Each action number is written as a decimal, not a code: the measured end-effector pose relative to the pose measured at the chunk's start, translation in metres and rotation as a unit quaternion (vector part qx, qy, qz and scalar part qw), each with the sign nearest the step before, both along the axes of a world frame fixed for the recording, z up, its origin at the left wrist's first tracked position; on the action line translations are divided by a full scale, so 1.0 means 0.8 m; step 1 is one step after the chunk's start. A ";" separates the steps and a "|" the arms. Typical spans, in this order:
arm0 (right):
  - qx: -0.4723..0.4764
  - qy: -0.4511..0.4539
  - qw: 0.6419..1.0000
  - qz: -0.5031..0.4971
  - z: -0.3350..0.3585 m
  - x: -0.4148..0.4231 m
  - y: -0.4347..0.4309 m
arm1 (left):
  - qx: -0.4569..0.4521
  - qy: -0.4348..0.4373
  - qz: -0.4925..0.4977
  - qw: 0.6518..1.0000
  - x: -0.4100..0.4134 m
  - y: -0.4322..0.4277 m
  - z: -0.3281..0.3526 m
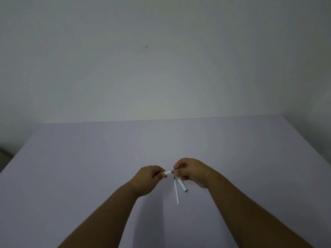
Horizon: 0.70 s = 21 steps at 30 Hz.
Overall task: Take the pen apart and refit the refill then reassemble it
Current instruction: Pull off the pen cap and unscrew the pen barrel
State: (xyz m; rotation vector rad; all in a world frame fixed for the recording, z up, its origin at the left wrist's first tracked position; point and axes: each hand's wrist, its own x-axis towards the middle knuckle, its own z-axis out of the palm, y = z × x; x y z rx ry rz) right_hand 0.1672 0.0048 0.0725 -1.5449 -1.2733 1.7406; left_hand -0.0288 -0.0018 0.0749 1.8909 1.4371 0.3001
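White pen barrel [169, 172] lying left-right

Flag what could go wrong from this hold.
1. Both hands, left hand and right hand, pinch the short white pen section above the table; a slip could drop it.
2. The thin white refill tube and the stubby white dark-tipped cap piece lie loose on the smooth pale lilac table under the right hand; a nudge might roll them.

White pen section [169, 172] held level; refill [176, 191], perhaps cap [182, 184], below.
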 end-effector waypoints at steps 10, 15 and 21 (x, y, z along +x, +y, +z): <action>0.005 0.009 1.000 -0.009 0.006 0.000 -0.006 | 0.022 0.005 -0.005 1.000 0.001 -0.004 0.006; 0.032 -0.018 0.999 -0.006 0.006 -0.001 -0.005 | 0.029 0.005 -0.010 1.000 0.000 -0.005 0.008; 0.015 -0.024 0.999 -0.016 0.010 -0.003 -0.006 | 0.034 0.004 -0.006 0.999 -0.002 -0.004 0.008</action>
